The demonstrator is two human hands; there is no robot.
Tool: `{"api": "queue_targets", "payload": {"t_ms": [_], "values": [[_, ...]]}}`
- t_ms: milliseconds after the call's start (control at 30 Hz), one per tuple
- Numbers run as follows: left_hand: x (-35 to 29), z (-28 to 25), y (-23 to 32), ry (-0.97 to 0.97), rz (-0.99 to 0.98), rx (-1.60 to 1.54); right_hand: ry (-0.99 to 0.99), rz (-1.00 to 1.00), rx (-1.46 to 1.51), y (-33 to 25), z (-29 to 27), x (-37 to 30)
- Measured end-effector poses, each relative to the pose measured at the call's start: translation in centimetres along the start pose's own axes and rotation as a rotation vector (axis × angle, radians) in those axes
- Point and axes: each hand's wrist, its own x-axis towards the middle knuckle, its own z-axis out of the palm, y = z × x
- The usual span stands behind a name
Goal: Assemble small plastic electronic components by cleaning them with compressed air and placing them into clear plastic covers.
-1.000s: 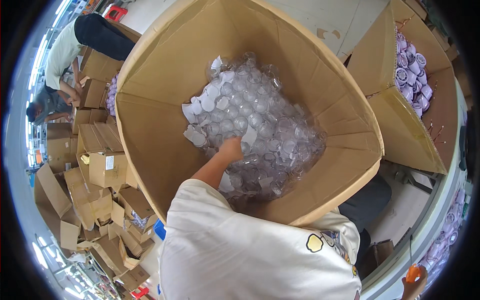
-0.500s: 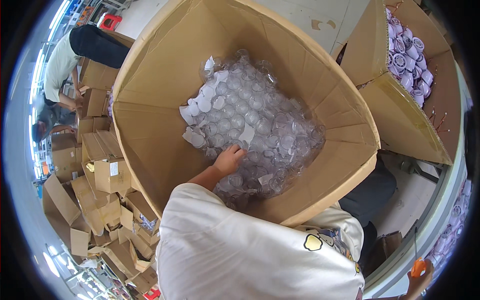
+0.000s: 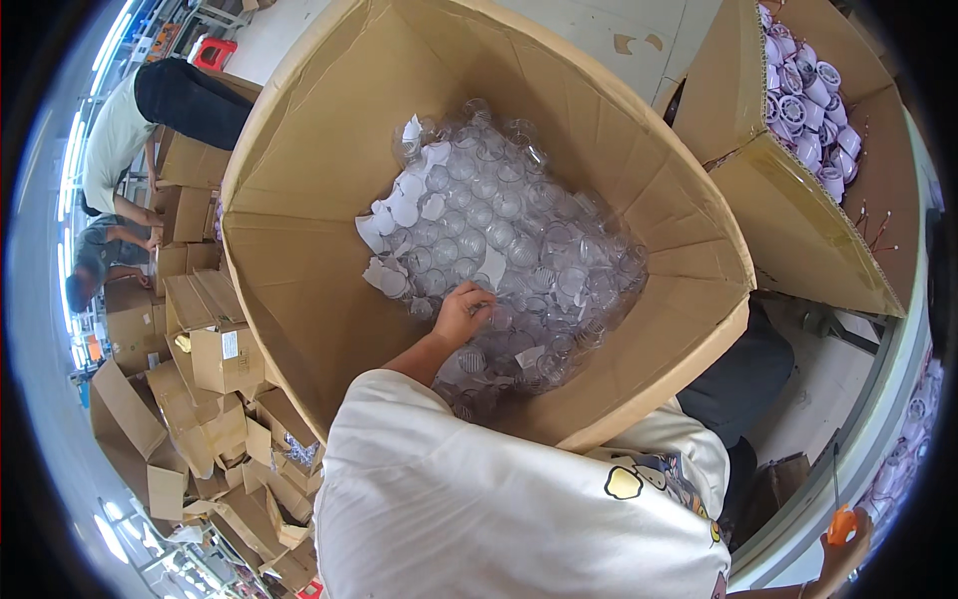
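Note:
A large cardboard box [image 3: 619,130] stands before me, holding a heap of clear round plastic covers [image 3: 499,230] with torn white pieces [image 3: 404,205] among them. My left hand [image 3: 463,313] reaches into it, down at the near part of the heap. Its fingers are curled together among the covers; whatever they pinch is too transparent to make out. At the lower right, my right hand [image 3: 848,555] grips a screwdriver by its orange handle [image 3: 841,525], the thin shaft pointing up, beside the rim of a pale work surface [image 3: 788,554].
An open carton [image 3: 833,220] of white-lilac round housings with wires stands at the right. More such housings [image 3: 903,449] lie along the right edge. Many empty cartons [image 3: 215,399] are piled at the left, where two other people [image 3: 120,150] bend over boxes.
My left hand has shifted only slightly, its fingers more curled together. My right hand and the screwdriver have moved a little to the right. The view has shifted slightly.

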Motion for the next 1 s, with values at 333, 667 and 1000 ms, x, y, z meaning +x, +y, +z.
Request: {"api": "queue_targets", "payload": {"t_ms": [333,667,1000], "values": [[1.4,-2.2,0.2,-0.159,0.136,0.166,0.004,0.036,-0.08,-1.1,-0.5,-0.4],[0.8,-3.8,-1.0,-0.461,0.217,0.353,0.022,0.041,-0.051,-1.6,-0.4,-0.3],[1.0,-2.8,0.4,-0.65,0.221,0.901,0.041,0.012,-0.057,0.5,0.6,-0.9]]}}
